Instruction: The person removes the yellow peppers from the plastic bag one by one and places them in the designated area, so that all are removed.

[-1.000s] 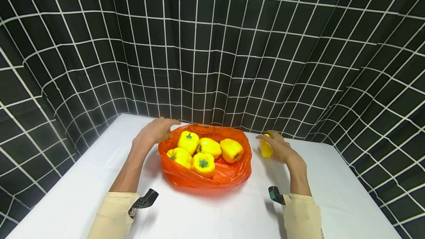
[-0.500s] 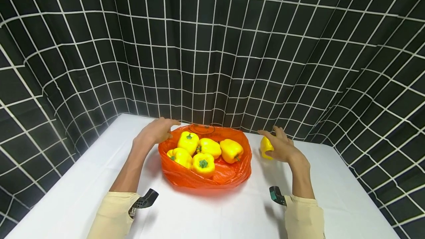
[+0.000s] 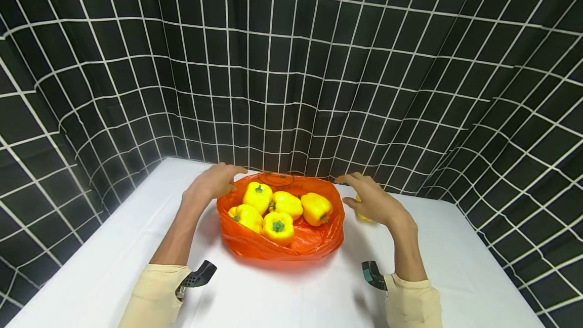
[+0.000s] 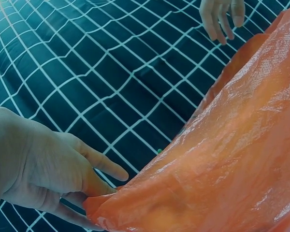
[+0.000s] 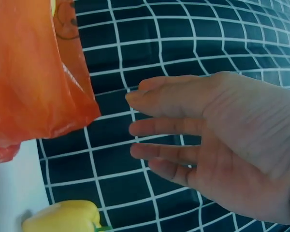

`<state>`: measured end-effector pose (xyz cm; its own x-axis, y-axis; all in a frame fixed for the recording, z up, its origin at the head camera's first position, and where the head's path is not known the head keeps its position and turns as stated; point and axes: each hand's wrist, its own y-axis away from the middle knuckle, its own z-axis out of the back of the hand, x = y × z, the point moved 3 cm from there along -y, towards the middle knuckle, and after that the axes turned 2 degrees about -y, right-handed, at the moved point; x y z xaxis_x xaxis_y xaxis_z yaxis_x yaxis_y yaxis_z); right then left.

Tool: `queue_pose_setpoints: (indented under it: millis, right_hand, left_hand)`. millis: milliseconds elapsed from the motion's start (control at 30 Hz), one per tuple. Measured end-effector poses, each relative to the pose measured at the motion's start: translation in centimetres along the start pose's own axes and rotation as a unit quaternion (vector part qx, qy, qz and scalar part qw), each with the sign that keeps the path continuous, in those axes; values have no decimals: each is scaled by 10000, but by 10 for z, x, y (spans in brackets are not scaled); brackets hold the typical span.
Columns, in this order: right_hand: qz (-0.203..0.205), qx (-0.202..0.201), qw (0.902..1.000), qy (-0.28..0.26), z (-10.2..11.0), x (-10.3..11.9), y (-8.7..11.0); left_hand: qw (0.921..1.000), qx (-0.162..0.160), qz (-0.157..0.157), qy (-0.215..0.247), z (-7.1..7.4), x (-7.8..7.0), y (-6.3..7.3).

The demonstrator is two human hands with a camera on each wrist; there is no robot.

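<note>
A red-orange plastic bag [image 3: 291, 253] lies spread on the table with its mouth up and several yellow bell peppers [image 3: 278, 227] inside. At its left rim my left hand [image 3: 210, 185] pinches the film; the left wrist view shows the bag's edge [image 4: 150, 193] between thumb and fingers. My right hand [image 3: 371, 200] hovers off the bag's right side, fingers loosely spread, holding nothing. Another yellow bell pepper [image 5: 65, 217] rests on the table outside the bag, mostly hidden behind the right hand in the head view.
A white cloth covers the table [image 3: 282, 297]. Dark curtains [image 3: 291, 65] with a white grid stand at the back and both sides, right behind the table's far edge. A black camera mount [image 3: 374, 275] sticks out from the right wrist, and a similar one [image 3: 200, 273] from the left.
My right hand has released the loose bell pepper, leaving it on the table, and has moved left towards the bag. The left hand stays at the rim.
</note>
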<state>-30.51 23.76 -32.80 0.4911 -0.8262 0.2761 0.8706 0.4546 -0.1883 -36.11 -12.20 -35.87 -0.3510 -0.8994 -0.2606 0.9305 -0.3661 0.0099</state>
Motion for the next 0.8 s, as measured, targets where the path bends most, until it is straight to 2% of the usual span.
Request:
queue_pose_setpoints:
  millis: [300,533,800]
  right_hand:
    - [234,-31,9997,-98,-5,11,-4]
    - [170,12,9998,-42,-18,17,-13]
    - [265,168,9994,140,-36,28,-25]
  left_hand:
    - [10000,-34,8,43,-1,0,-1]
    - [10000,-80,-30,40,-2,1,-2]
    - [9999,-68,79,127,-1,3,0]
